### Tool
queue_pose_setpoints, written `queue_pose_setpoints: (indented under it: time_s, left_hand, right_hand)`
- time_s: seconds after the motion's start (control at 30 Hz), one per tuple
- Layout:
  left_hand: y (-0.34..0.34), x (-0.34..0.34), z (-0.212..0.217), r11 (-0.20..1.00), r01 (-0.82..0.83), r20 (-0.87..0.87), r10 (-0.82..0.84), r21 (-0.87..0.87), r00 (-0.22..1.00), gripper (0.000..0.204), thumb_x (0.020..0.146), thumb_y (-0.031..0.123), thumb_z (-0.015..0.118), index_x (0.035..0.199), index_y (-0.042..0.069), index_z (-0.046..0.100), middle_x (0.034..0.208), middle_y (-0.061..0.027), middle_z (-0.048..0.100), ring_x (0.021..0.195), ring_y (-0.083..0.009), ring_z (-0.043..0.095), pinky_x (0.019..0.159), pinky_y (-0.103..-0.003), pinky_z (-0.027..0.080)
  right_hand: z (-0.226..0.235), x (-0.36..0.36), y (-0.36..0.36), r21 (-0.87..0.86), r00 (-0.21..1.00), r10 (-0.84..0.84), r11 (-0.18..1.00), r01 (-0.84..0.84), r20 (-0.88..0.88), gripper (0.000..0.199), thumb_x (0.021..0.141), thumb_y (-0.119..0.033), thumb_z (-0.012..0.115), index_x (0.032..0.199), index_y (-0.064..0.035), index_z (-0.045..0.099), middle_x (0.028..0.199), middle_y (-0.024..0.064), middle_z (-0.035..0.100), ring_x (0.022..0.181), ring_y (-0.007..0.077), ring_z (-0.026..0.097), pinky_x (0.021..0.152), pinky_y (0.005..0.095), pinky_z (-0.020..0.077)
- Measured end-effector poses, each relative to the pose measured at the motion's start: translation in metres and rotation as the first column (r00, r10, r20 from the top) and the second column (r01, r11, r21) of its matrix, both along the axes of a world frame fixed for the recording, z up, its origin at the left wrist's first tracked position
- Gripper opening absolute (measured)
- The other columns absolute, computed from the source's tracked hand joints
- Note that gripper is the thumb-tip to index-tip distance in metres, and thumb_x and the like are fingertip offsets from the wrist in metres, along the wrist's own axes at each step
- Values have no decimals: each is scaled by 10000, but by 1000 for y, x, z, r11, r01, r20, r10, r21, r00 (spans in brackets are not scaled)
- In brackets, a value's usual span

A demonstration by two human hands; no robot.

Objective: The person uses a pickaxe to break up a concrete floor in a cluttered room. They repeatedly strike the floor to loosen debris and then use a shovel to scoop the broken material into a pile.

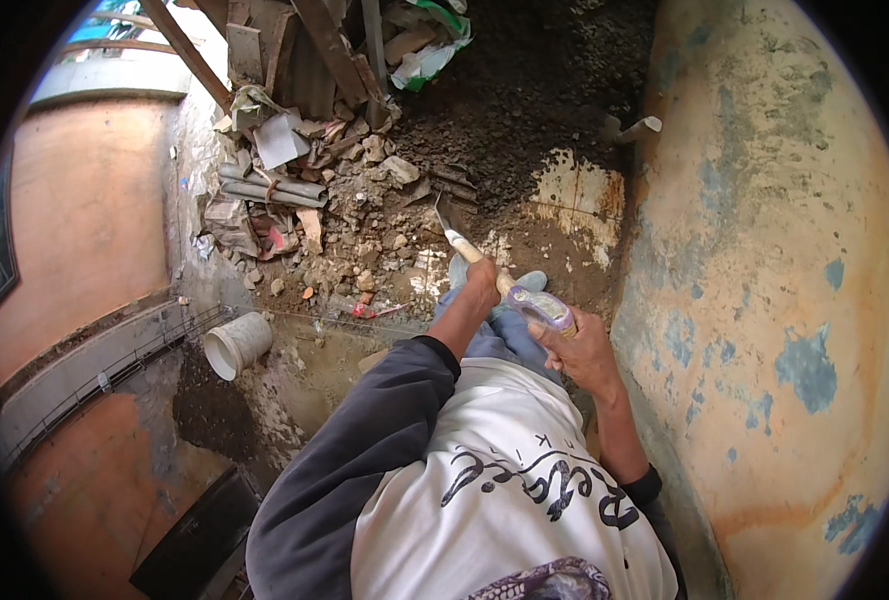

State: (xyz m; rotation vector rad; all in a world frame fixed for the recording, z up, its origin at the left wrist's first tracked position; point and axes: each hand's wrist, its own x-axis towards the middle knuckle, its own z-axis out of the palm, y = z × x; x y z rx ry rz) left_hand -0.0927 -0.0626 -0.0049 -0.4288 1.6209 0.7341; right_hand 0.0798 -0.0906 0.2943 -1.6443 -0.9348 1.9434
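I hold a shovel (505,284) with both hands, its shaft slanting away from my body to the far left. My left hand (480,284) is wrapped round the wooden shaft. At the near end, my right hand (579,350) grips the purple-edged handle (542,306). The narrow metal blade (443,216) points into loose dark soil and rubble (384,240); how deep its tip sits I cannot tell. My feet, partly hidden behind the shaft and my hands, stand just below the blade.
A white bucket (239,345) lies tipped on its side at the left. Broken pipes (272,187), planks (329,45) and debris pile up at the far left. A green and white sack (434,50) lies beyond. A peeling wall (764,300) runs close along my right.
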Motion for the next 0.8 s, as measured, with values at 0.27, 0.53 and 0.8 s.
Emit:
queue_pose_setpoints:
  time_s: [0.27,0.53,0.8]
  left_hand:
    - [-23,-38,-32,1000,-7,-64,6,-6,998,439,962,193,530,1305,-45,395,964,-159,547,689,-277,599,560,-411,521]
    - [-8,-43,-46,990,139,56,-137,-38,989,344,937,168,536,1191,-40,434,876,-144,564,696,-297,605,566,-432,512]
    - [-12,14,-23,950,311,232,-302,0,925,292,922,97,520,1174,-18,426,852,-145,558,655,-287,602,553,-430,538]
  right_hand:
    - [-42,-21,-9,-73,995,-67,995,61,-72,407,847,-289,760,1025,61,653,622,-8,558,476,53,505,445,227,434]
    - [-82,-42,-9,-93,962,-271,959,268,-25,387,859,-299,748,1026,36,651,638,8,554,474,64,505,413,222,433]
    - [-35,-11,-22,-129,913,-396,905,406,95,352,876,-290,728,1049,5,646,621,-7,521,456,62,463,438,226,460]
